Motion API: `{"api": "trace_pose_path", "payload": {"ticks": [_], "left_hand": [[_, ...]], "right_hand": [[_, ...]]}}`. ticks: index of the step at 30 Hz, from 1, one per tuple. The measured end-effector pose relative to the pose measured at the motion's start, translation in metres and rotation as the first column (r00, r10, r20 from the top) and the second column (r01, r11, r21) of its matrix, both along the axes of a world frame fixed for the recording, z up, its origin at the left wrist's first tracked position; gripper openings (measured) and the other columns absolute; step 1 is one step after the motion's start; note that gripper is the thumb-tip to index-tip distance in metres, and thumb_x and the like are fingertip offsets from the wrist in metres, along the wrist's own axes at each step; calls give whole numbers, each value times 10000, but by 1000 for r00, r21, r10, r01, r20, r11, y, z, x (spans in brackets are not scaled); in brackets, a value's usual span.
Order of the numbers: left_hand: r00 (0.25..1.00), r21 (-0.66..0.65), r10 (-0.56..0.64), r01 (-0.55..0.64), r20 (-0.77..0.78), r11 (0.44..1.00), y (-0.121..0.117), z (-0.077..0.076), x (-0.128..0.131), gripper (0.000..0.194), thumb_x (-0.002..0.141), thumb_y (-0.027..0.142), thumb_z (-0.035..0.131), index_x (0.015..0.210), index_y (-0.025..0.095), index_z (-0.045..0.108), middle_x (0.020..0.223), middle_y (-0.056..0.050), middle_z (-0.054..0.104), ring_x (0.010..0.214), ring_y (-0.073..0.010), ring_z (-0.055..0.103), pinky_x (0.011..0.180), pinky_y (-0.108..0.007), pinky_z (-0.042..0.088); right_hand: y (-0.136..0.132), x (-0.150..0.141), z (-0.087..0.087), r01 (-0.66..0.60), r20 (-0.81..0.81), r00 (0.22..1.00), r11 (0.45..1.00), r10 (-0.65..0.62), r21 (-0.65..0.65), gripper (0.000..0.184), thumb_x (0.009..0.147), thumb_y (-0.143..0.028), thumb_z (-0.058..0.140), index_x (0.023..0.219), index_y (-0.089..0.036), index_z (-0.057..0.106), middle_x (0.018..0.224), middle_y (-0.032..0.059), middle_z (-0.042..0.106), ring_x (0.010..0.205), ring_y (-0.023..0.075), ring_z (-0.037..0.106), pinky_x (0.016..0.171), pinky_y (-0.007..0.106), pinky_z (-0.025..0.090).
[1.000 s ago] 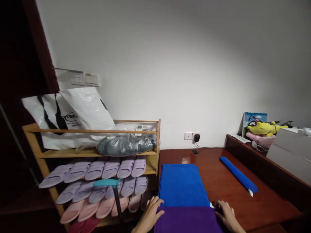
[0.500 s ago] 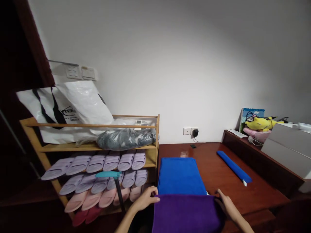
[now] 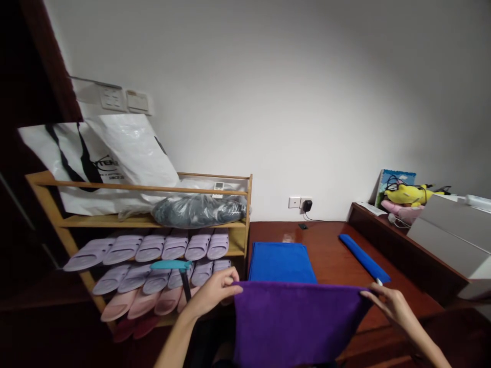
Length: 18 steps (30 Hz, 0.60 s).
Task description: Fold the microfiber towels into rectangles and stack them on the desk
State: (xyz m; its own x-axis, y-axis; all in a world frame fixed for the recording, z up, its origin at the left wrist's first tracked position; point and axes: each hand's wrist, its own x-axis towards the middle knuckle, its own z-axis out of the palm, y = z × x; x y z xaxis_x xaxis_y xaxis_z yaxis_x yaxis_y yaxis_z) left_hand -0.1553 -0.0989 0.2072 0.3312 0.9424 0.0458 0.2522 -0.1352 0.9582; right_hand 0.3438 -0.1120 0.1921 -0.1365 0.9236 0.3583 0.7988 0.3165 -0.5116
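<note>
A purple towel hangs spread out in front of me, above the near edge of the dark red wooden table. My left hand pinches its upper left corner. My right hand pinches its upper right corner. Behind it a folded blue towel lies flat on the table. A rolled blue towel lies further right on the table.
A wooden shoe rack at the left holds several lilac and pink slippers, plastic bags and a remote. A teal-handled tool leans at the rack. A raised ledge at the right carries a yellow plush toy and grey boxes.
Both hands have lifted the purple towel off the table by its far corners, and it now hangs upright, hiding the near part of the blue towel.
</note>
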Motion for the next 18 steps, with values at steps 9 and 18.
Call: {"api": "trace_pose_path", "payload": {"ticks": [9,18], "left_hand": [[949,409,294,-314,112,857,-4,53,10,216,756,403,622,768,195,565,733,23,564,734,-142,549,699,-240,431],[942,388,307,-337,137,858,39,73,4,308,716,479,654,769,184,585,725,20,594,716,-139,561,676,-244,448]], "right_hand": [[12,-19,76,120,-91,991,949,-98,292,394,789,-585,513,876,-227,654,810,40,703,672,161,637,639,223,498],[51,-34,95,133,-84,990,945,-113,298,412,810,-589,482,883,-221,653,723,6,672,576,128,571,578,216,458]]}}
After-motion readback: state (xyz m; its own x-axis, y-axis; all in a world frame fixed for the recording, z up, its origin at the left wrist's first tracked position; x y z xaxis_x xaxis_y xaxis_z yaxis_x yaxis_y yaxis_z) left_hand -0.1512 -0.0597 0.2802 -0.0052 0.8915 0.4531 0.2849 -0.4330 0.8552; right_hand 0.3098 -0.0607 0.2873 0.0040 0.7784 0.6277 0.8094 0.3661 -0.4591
